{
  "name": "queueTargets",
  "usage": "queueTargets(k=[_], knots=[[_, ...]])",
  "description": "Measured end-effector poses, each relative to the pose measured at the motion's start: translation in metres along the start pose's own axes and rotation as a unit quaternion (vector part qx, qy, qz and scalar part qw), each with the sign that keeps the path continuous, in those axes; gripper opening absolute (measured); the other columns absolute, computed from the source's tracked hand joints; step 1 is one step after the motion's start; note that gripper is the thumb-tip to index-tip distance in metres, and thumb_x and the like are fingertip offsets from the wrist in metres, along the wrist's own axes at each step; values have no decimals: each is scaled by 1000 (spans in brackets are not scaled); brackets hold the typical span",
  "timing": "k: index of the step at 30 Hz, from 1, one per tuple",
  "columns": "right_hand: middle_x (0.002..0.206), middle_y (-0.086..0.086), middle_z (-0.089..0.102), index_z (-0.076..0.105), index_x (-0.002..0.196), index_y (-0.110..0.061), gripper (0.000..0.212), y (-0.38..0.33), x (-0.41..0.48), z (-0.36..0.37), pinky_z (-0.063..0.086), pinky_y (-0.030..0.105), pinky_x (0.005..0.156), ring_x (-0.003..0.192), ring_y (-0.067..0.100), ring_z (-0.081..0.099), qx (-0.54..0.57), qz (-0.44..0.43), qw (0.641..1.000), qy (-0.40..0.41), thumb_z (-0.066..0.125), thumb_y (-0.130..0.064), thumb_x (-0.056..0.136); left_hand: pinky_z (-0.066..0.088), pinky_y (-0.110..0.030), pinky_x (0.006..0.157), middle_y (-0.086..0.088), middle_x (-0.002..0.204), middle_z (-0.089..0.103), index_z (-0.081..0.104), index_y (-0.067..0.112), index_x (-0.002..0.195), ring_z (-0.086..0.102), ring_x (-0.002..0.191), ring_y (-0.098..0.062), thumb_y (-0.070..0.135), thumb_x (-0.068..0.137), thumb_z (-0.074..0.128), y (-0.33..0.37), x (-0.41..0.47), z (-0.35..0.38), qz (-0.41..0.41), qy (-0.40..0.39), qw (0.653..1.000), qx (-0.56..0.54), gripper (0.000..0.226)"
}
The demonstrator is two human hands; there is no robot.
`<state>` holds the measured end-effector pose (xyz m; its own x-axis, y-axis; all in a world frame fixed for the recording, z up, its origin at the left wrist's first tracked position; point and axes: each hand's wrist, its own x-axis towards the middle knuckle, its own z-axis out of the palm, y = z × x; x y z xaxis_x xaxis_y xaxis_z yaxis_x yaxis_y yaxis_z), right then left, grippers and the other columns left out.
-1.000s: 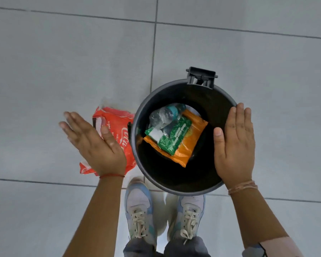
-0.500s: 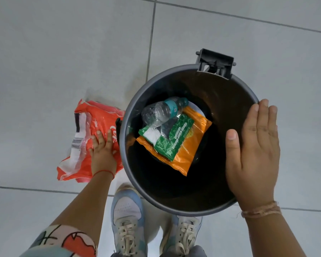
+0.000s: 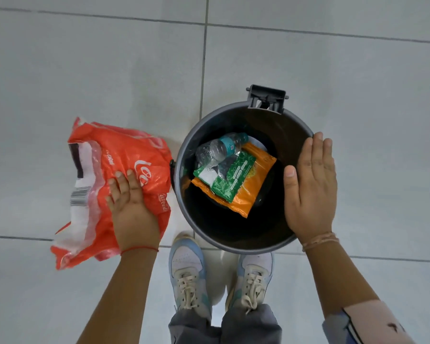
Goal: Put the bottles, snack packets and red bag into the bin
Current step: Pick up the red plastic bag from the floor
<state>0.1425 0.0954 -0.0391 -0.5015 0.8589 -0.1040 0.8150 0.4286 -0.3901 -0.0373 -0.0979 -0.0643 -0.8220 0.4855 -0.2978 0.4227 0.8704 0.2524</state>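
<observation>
Reaching down on my left, I see the red bag (image 3: pixel 124 175) crumpled on the floor (image 3: pixel 60 70), just beside the bin (image 3: pixel 233 247). My left hand (image 3: pixel 132 212) lies palm-down on it, fingers (image 3: pixel 121 184) spread over the plastic; whether they have pinched it I cannot tell. Beyond those fingertips, inside the bin, lie a bottle (image 3: pixel 216 150), a green packet (image 3: pixel 227 177) and an orange packet (image 3: pixel 251 192). My right hand (image 3: pixel 310 192) rests flat on the far rim, fingers straight and released, probably steadying the bin for the bag.
</observation>
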Motion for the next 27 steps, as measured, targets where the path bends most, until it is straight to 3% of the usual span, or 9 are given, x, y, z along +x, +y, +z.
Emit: queueTargets(k=[3,7,11,15,20,24,27], knots=[[151,3,8,17,144,-5,72,1,0,-5,-1,26,115,141,18,3,28,-4,999,-28,5,-55,94,13,-57,108,-33,143,27,27,-6,137,20,132,-51,6,77,40,23,-14,-40,5,51,999,17,63],[149,2,3,15,144,-4,77,2,1,-10,2,31,115,140,18,1,38,-15,998,-50,0,-58,92,17,-60,106,-37,137,34,31,-11,133,26,128,-55,-6,68,35,34,-22,-66,-6,91,995,48,65],[149,1,1,12,145,-6,78,4,2,-10,4,36,116,140,16,-2,38,-17,997,-61,-1,-60,90,17,-57,108,-35,139,34,30,-13,134,25,131,-51,-4,65,27,8,-19,-51,-30,30,997,59,69],[152,6,5,13,145,-5,73,4,1,-6,6,37,115,140,18,0,26,-20,998,-52,7,-57,93,15,-49,114,-25,148,25,23,-5,139,14,139,-38,-23,70,35,-26,1,-6,-46,-71,994,71,72],[152,18,17,17,143,-1,66,6,0,0,9,39,115,141,25,6,14,-32,999,-19,20,-43,93,6,-38,115,-12,155,9,7,8,145,1,142,-28,-6,88,35,-50,18,53,34,-204,970,128,65],[151,20,20,21,142,1,64,6,-1,4,9,40,115,141,29,10,-14,-41,999,10,22,-42,94,3,-41,116,-12,156,-2,0,13,146,-7,141,-31,9,93,38,-59,27,91,108,-210,957,167,66],[152,20,19,20,143,1,66,5,0,6,7,37,115,142,29,9,-31,-39,999,11,20,-43,94,0,-45,116,-14,154,-11,-7,18,146,-13,140,-32,20,91,45,-70,29,107,87,-187,963,172,75]])
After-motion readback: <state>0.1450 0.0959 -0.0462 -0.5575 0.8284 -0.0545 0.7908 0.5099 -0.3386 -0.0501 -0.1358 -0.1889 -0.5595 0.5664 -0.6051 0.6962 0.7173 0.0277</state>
